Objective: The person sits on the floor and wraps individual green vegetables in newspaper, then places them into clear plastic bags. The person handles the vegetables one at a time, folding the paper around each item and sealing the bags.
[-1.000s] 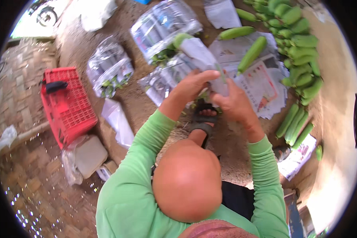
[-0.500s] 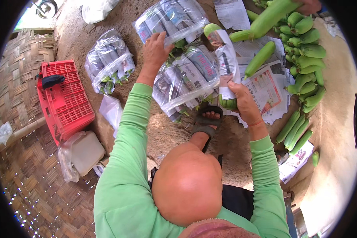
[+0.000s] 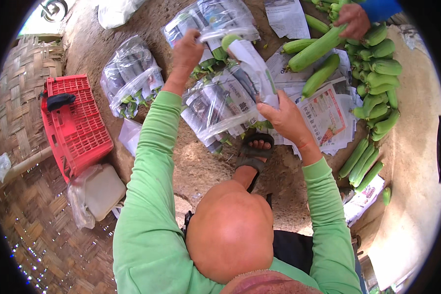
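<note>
My right hand (image 3: 285,116) grips the lower end of a newspaper-wrapped gourd (image 3: 254,63), whose green tip sticks out at the top. The wrapped gourd slants over two clear plastic bags of similar wrapped gourds. With curled fingers, my left hand (image 3: 187,53) pinches the rim of the far plastic bag (image 3: 225,17), pulling its edge upward. The near plastic bag (image 3: 225,103) lies below, its stem ends toward me. Just right of my right hand is a stack of newspaper sheets (image 3: 323,115), with a bare green gourd (image 3: 321,76) on it.
Another person's hand (image 3: 353,20) holds a large gourd (image 3: 316,49) at the upper right. Piled gourds (image 3: 384,81) line the right side. A third filled bag (image 3: 132,73), a red crate (image 3: 78,122) and a pale container (image 3: 103,188) are on the left. My sandalled foot (image 3: 256,152) stands near the bags.
My right hand has brought the wrapped gourd left and up toward the far bag. My left hand has risen slightly with the bag's rim. The other person's large gourd has come down over the newspapers.
</note>
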The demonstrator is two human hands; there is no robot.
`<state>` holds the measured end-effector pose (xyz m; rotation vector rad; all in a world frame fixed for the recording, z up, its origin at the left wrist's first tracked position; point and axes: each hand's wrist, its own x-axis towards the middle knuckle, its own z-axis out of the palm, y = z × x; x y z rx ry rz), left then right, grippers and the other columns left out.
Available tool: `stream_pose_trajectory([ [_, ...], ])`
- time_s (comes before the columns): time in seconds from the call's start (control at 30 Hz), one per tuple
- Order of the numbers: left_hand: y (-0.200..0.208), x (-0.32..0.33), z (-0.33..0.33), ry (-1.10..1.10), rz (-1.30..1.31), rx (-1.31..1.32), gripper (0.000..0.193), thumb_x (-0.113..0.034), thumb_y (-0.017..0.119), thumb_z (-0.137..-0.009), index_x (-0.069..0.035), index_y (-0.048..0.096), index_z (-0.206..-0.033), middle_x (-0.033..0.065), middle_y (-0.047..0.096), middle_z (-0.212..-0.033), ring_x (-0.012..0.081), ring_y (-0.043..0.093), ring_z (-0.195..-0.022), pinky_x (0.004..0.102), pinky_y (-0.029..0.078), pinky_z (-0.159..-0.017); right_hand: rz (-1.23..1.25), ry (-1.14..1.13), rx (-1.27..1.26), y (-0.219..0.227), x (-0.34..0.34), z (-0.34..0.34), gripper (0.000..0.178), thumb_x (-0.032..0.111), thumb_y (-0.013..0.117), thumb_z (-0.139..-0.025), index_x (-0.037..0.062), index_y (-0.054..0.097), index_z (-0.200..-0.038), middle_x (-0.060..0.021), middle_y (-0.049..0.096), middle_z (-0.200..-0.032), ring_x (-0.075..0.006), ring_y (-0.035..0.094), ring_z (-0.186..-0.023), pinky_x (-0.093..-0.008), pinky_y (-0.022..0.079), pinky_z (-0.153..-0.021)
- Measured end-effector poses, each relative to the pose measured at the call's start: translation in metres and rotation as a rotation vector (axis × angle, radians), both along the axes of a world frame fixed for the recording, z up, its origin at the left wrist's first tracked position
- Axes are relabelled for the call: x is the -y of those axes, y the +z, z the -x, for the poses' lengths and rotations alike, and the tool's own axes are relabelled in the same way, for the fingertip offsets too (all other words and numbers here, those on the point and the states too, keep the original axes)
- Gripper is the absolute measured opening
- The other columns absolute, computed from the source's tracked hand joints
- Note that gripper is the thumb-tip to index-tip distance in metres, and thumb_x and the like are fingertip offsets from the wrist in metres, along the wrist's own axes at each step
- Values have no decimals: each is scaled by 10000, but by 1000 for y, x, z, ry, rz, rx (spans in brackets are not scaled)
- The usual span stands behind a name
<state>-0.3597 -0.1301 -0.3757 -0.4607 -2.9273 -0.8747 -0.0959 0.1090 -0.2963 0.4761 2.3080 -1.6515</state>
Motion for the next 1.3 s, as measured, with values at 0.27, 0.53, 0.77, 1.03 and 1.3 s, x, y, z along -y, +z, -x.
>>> stream_pose_trajectory([
  [0.27, 10, -17, -3, 129, -233, -170, 245, -243, 770, -872, -113, 709, -1071, 126, 749, -878, 319, 728, -812, 429, 566, -760, -320, 159, -17, -3, 25, 52, 626, 534, 652, -866, -2, 600, -1186, -281, 728, -1094, -463, 714, -988, -541, 540, -881],
  [0.53, 9, -20, 6, 53, -351, -289, 178, -118, 762, -888, -82, 720, -1057, 16, 620, -757, 157, 547, -644, 328, 490, -633, -487, 16, -271, -68, 74, 158, 667, 438, 746, -880, -36, 516, -1290, -258, 690, -1197, -427, 715, -1072, -513, 576, -910],
  [0.77, 15, -21, -8, 115, -404, -147, 176, -77, 737, -893, -63, 748, -1069, 19, 652, -783, 148, 552, -649, 322, 487, -635, -491, -2, -339, -55, 77, 141, 736, 427, 779, -883, 31, 454, -1411, -255, 686, -1147, -462, 722, -1008, -534, 593, -846],
  [1.03, 4, -26, -20, -53, -524, -39, 196, -89, 733, -914, -35, 766, -1100, 68, 728, -893, 151, 658, -792, 307, 528, -746, -652, 39, -384, -80, 84, 217, 397, 403, 767, -884, 55, 761, -1075, -195, 771, -1025, -399, 759, -944, -492, 620, -804],
  [1.3, 11, -13, -33, 6, -201, -4, 286, -214, 770, -917, -60, 774, -1159, 161, 722, -1089, 341, 701, -1043, 420, 542, -901, -621, 173, -247, -75, 73, 191, 604, 434, 780, -865, 56, 642, -1316, -276, 610, -1348, -424, 659, -1194, -498, 576, -961],
])
